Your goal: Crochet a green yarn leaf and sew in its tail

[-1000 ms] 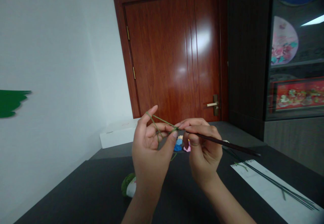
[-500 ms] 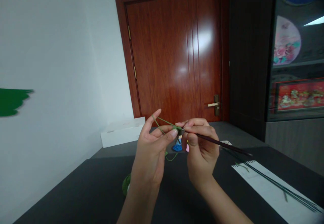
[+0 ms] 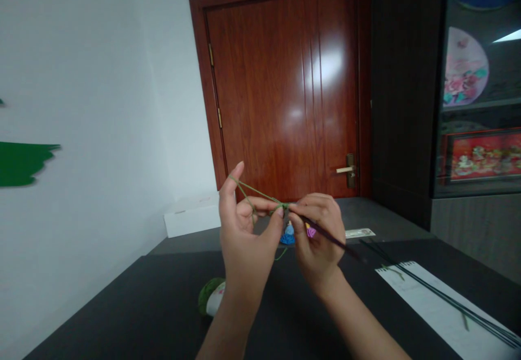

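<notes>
Head view: my left grip (image 3: pixel 247 243) pinches small green yarn piece (image 3: pixel 284 206), strand (image 3: pixel 260 192) looped over raised finger (image 3: pixel 228 190); my right grip (image 3: pixel 321 235) pinches dark slender tool (image 3: pixel 325 233) beside it. Both above desk (image 3: pixel 163 305), yarn ball (image 3: pixel 210 295) partly behind left forearm (image 3: pixel 232 322).

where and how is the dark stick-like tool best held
Likely best near the front of the dark tool, pinched from the right in a pen-like grip, as the right hand has it: the shaft is slim, straight and slants down rightward, its rear end free, while its front end meets the green yarn held at the left hand.
</notes>
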Tool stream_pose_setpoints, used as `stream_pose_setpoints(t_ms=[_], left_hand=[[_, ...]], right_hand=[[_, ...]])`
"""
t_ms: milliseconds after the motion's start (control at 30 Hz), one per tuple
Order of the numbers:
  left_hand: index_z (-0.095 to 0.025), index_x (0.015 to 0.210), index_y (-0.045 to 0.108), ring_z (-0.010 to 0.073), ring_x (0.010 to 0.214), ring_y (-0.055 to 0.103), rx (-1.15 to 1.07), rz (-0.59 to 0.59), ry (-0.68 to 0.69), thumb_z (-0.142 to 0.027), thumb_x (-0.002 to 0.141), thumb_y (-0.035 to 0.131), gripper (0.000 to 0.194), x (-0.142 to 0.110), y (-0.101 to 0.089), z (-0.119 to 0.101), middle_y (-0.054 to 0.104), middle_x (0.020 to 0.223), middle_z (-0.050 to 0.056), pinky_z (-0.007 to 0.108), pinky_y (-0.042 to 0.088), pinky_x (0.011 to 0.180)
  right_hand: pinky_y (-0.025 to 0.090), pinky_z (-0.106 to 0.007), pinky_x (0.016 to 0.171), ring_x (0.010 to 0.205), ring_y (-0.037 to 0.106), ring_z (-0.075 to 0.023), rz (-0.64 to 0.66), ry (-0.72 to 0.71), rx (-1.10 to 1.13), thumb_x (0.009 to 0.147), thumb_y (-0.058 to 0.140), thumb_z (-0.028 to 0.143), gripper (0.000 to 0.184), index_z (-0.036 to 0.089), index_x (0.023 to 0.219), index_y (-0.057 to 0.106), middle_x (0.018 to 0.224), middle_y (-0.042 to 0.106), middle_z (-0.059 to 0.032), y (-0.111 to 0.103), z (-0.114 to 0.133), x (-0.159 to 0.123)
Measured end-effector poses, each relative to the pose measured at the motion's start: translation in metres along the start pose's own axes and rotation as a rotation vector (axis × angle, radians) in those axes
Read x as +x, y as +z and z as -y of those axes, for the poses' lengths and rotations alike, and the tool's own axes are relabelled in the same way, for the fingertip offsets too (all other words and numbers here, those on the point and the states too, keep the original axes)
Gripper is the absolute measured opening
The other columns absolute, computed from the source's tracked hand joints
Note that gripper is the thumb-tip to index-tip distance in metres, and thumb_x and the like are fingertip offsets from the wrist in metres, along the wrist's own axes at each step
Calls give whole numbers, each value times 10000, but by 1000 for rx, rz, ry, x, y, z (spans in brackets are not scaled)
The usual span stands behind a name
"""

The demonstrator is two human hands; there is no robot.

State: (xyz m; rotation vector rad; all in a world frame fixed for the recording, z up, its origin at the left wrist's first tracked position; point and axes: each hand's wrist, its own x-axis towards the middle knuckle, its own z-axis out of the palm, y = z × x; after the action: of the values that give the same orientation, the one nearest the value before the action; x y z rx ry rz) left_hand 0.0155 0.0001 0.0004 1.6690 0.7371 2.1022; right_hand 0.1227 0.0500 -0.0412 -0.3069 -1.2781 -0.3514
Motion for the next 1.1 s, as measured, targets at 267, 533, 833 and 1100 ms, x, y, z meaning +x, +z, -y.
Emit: stream_pose_setpoints(t_ms=[267,533,833,1100], left_hand=[[-260,1529,398,162,780,680,-122,148,-70,-79,785,769,851,5,-14,5,707,763,-19,287,567,800],[-208,1506,394,165,789,724,-365,270,-236,-86,776,798,844,9,-13,2,730,794,-3,292,595,794],[-238,1519,395,156,772,694,-259,134,-146,-78,753,804,883,3,-10,-1,716,767,-18,269,572,763],[-115,1472,436,111,664,623,-715,351,-604,-35,761,772,790,3,-12,-5,686,829,35,200,491,601]], right_hand=[[479,-287,607,626,597,-142,0,632,463,968,616,330,151,213,875,637,702,610,17,-10,3,17],[390,-208,488,542,468,-89,237,1129,1070,796,804,430,348,198,746,551,658,564,41,-7,1,28],[491,-310,690,757,612,-155,127,378,540,896,715,236,92,237,873,626,806,634,8,-9,-2,18],[492,-378,677,690,600,-178,-55,44,415,921,681,242,58,292,950,688,759,639,10,-4,-3,12]])
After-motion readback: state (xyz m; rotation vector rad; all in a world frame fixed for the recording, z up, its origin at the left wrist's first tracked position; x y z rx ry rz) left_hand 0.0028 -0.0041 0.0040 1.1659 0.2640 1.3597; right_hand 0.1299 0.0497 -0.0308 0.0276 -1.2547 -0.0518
